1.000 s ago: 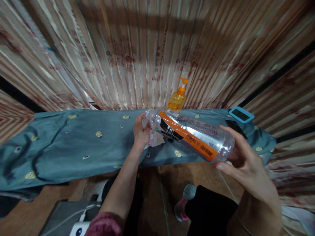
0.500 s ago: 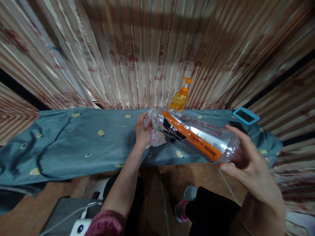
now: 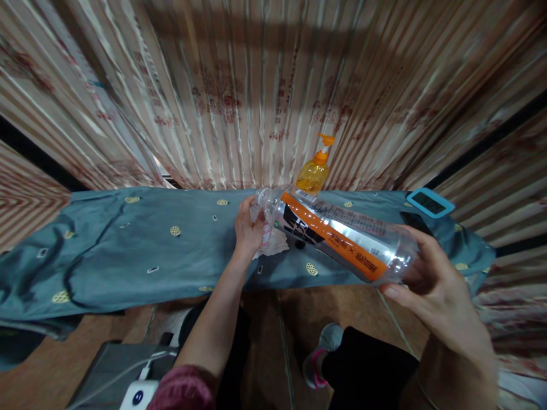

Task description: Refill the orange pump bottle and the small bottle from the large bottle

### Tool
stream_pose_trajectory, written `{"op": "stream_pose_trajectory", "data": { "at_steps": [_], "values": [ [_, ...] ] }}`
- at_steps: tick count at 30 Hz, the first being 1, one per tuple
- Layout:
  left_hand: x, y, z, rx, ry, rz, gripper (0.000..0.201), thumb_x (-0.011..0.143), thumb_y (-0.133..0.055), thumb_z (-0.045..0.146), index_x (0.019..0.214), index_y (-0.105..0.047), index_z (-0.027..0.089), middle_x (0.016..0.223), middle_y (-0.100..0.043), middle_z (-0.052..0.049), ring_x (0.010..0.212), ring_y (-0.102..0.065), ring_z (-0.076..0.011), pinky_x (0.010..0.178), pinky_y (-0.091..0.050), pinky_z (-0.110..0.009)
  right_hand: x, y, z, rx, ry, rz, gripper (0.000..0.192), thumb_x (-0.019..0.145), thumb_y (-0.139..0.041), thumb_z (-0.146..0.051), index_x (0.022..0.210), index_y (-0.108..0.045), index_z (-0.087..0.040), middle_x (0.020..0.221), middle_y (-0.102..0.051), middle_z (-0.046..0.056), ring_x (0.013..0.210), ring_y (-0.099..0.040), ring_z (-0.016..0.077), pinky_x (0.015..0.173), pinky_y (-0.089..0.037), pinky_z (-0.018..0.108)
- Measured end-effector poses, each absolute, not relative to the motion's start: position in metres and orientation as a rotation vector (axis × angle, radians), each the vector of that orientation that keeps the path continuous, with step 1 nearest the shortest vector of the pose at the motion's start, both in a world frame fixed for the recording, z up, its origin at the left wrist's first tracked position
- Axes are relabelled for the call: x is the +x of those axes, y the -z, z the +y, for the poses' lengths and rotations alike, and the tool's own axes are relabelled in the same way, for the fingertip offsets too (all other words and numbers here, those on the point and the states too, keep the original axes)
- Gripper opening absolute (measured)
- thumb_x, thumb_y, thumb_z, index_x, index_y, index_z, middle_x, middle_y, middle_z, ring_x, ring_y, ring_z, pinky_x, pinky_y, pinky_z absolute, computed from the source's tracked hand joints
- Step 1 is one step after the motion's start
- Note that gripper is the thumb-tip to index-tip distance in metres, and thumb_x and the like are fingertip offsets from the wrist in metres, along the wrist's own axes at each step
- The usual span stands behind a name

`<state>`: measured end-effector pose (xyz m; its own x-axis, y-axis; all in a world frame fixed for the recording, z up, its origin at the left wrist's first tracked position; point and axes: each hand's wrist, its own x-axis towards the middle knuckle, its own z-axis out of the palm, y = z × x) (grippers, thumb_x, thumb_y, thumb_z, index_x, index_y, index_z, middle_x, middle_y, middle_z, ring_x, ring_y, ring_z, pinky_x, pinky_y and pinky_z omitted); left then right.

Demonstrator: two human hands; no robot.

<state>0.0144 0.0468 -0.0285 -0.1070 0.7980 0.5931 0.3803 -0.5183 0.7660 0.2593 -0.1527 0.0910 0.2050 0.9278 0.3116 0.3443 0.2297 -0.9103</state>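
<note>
My right hand (image 3: 431, 285) grips the base of a clear plastic bottle (image 3: 337, 236) with an orange and black label, tilted with its neck pointing up-left. My left hand (image 3: 248, 228) is closed around a white crumpled cloth or tissue (image 3: 276, 244) at the bottle's neck. The mouth of the bottle sits beside my left fingers; whether a cap is on it is hidden. Both are held just above a table draped in a blue-green patterned cloth (image 3: 128, 250).
An orange pump dispenser bottle (image 3: 314, 171) stands at the table's back, by the striped curtains (image 3: 239, 91). A blue-framed device (image 3: 429, 202) and a dark phone (image 3: 416, 223) lie at the right end. A grey box with a white cable (image 3: 128, 373) sits on the floor.
The view shifted slightly left to right. Both hands and the bottle keep nearly the same pose; my right hand drifted a little to the right.
</note>
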Motion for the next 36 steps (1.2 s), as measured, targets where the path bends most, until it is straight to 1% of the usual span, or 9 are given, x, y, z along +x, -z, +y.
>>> {"op": "stream_pose_trajectory", "data": {
  "at_steps": [5,8,11,14,20,23,26,31,36],
  "values": [
    [0.0140,0.0282,0.0463,1.821,-1.646,1.299,0.051,0.095,-0.049,0.062,0.122,-0.061,0.020,0.114,-0.072,-0.012,0.109,-0.068,-0.0288,0.098,-0.055,-0.046,0.2601,-0.0916,-0.1538,-1.316,-0.635,-1.376,0.071,0.070,-0.090,-0.027,0.133,-0.058,-0.036,0.128,-0.073,-0.001,0.107,-0.075,0.0205,0.083,-0.063,0.024],
    [0.0137,0.0273,0.0460,1.819,-1.642,1.288,0.053,0.094,-0.049,0.062,0.122,-0.061,0.019,0.113,-0.072,-0.013,0.109,-0.068,-0.0302,0.098,-0.055,-0.048,0.2601,-0.0923,-0.1539,-1.313,-0.606,-1.387,0.071,0.069,-0.091,-0.028,0.132,-0.060,-0.035,0.131,-0.072,0.000,0.110,-0.074,0.0211,0.083,-0.063,0.023],
    [0.0136,0.0266,0.0458,1.821,-1.648,1.273,0.055,0.094,-0.048,0.064,0.122,-0.061,0.018,0.114,-0.072,-0.014,0.109,-0.068,-0.0313,0.097,-0.055,-0.050,0.2597,-0.0925,-0.1537,-1.321,-0.579,-1.401,0.072,0.068,-0.092,-0.030,0.133,-0.060,-0.033,0.129,-0.073,0.001,0.108,-0.075,0.0221,0.081,-0.064,0.024],
    [0.0140,0.0264,0.0455,1.822,-1.649,1.277,0.056,0.094,-0.048,0.065,0.122,-0.061,0.018,0.113,-0.072,-0.014,0.108,-0.068,-0.0305,0.097,-0.054,-0.049,0.2599,-0.0923,-0.1540,-1.329,-0.569,-1.392,0.073,0.067,-0.092,-0.031,0.133,-0.061,-0.032,0.127,-0.074,0.004,0.105,-0.076,0.0236,0.081,-0.065,0.027],
    [0.0152,0.0265,0.0448,1.809,-1.662,1.268,0.057,0.093,-0.047,0.066,0.122,-0.061,0.019,0.111,-0.071,-0.013,0.109,-0.067,-0.0304,0.098,-0.054,-0.048,0.2615,-0.0927,-0.1545,-1.305,-0.597,-1.393,0.077,0.065,-0.093,-0.023,0.134,-0.062,-0.041,0.128,-0.073,-0.003,0.108,-0.074,0.0192,0.084,-0.061,0.019],
    [0.0152,0.0264,0.0447,1.807,-1.666,1.265,0.056,0.094,-0.047,0.065,0.122,-0.061,0.019,0.112,-0.071,-0.013,0.108,-0.067,-0.0304,0.097,-0.055,-0.048,0.2614,-0.0928,-0.1539,-1.301,-0.589,-1.393,0.078,0.064,-0.093,-0.024,0.134,-0.062,-0.040,0.125,-0.074,-0.003,0.106,-0.075,0.0198,0.083,-0.062,0.021],
    [0.0149,0.0265,0.0447,1.815,-1.659,1.267,0.054,0.094,-0.048,0.063,0.122,-0.061,0.019,0.112,-0.071,-0.012,0.107,-0.068,-0.0299,0.095,-0.055,-0.048,0.2614,-0.0922,-0.1534,-1.306,-0.599,-1.388,0.079,0.063,-0.094,-0.025,0.134,-0.063,-0.040,0.126,-0.074,-0.003,0.108,-0.075,0.0194,0.084,-0.061,0.020],
    [0.0143,0.0273,0.0451,1.830,-1.653,1.282,0.052,0.094,-0.049,0.062,0.122,-0.060,0.020,0.112,-0.071,-0.011,0.107,-0.068,-0.0283,0.096,-0.054,-0.044,0.2613,-0.0917,-0.1532,-1.299,-0.591,-1.374,0.078,0.063,-0.095,-0.030,0.133,-0.063,-0.044,0.127,-0.074,-0.007,0.106,-0.075,0.0179,0.083,-0.061,0.019],
    [0.0135,0.0276,0.0455,1.829,-1.632,1.279,0.052,0.094,-0.049,0.061,0.123,-0.060,0.019,0.113,-0.071,-0.012,0.108,-0.067,-0.0285,0.097,-0.054,-0.044,0.2590,-0.0952,-0.1522,-1.285,-0.580,-1.368,0.078,0.060,-0.096,-0.029,0.130,-0.066,-0.047,0.128,-0.073,-0.011,0.106,-0.075,0.0177,0.082,-0.062,0.019]
  ]
}}
